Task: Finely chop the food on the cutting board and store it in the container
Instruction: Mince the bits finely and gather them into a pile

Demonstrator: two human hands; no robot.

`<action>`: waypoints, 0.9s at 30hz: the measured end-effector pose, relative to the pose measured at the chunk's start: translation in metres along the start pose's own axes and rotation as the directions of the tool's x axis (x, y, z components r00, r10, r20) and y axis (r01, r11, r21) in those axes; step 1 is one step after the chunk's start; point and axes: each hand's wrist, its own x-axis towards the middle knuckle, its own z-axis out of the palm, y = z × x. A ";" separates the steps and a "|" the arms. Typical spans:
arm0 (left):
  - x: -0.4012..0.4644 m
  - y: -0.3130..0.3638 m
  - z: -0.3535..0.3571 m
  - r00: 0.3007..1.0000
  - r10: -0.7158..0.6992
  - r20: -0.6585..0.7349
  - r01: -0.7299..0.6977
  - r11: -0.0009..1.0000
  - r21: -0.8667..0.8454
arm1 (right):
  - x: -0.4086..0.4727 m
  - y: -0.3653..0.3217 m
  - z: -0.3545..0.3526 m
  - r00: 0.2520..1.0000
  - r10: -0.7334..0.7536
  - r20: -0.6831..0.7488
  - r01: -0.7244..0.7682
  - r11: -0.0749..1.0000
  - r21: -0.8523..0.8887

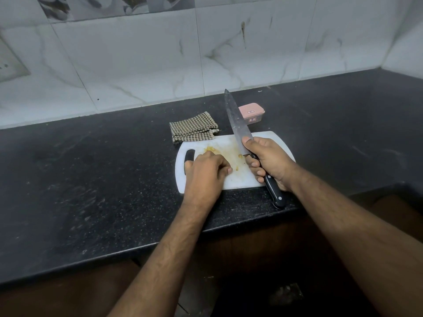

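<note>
A white cutting board (272, 139) lies on the black counter. Small yellow food bits (211, 149) and smears sit near its middle. My left hand (206, 172) rests on the board's left part with its fingers curled over the food; what lies under them is hidden. My right hand (267, 162) grips the black handle of a large knife (235, 121), thumb on the blade's base. The blade is lifted off the board and points away toward the wall. A small pink lidded container (251, 113) stands behind the board, partly behind the blade.
A folded checked cloth (193, 128) lies just behind the board's left corner. The black counter (91, 168) stretches wide to the left and right, ending at a tiled wall (137, 65). The counter's front edge runs close under my forearms.
</note>
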 end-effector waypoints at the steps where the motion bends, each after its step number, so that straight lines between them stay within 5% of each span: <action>1: 0.000 0.001 0.001 1.000 0.012 0.000 -0.012 1.000 -0.014 | 0.000 0.000 0.001 1.000 0.000 -0.003 0.000 1.000 -0.003; 8: 0.003 -0.006 -0.002 0.995 -0.066 -0.070 0.044 0.957 -0.286 | -0.002 0.000 0.003 0.999 -0.003 -0.033 0.002 1.000 -0.022; 12: 0.020 -0.009 -0.009 0.986 -0.020 -0.166 0.014 0.999 -0.032 | -0.002 0.000 0.005 0.999 -0.006 -0.034 0.003 0.998 -0.065; 19: 0.020 -0.008 -0.003 0.982 0.052 -0.183 -0.065 0.996 -0.068 | 0.000 0.000 0.002 1.000 -0.005 -0.021 0.004 0.999 -0.039; 23: 0.013 -0.002 0.001 0.981 0.190 0.044 -0.193 0.978 0.080 | 0.002 0.000 0.001 1.000 0.002 -0.016 -0.002 1.000 -0.004; 27: 0.016 0.000 0.004 0.984 0.170 0.049 -0.175 0.978 0.117 | 0.002 0.001 0.001 1.000 0.002 -0.025 -0.002 1.000 -0.016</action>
